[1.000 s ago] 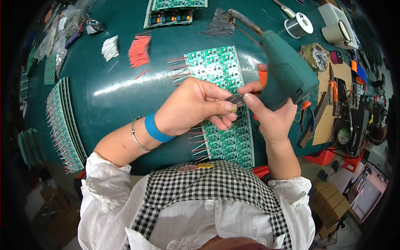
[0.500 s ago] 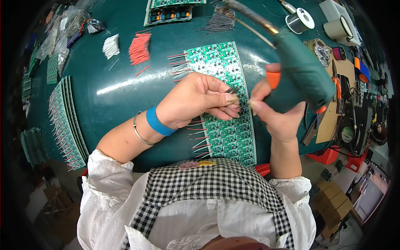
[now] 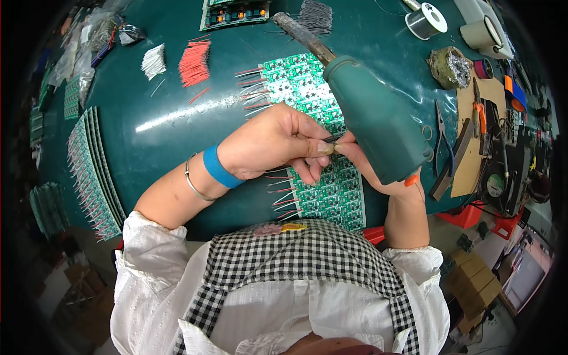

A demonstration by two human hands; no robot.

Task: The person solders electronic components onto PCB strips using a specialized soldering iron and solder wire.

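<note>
My left hand is closed in a pinch on several short black wires. It is above a long green circuit board panel with red, white and dark wires along its left edge. My right hand is wrapped round a green soldering gun, whose metal barrel points away to the upper left. The gun's body hides most of that hand. The thumb and fingertip of my right hand meet the left fingertips at the wires. Whether the right fingertips also hold a wire is too small to tell.
Piles of red wires, white wires and black wires lie beyond the panel. Wired panels stand at the left. At the right are a solder spool, a foil-filled pot and pliers.
My right hand has moved left with the soldering gun, bringing its fingertips to my left hand. The gun's barrel has swung left and nearer, and the pliers now show.
</note>
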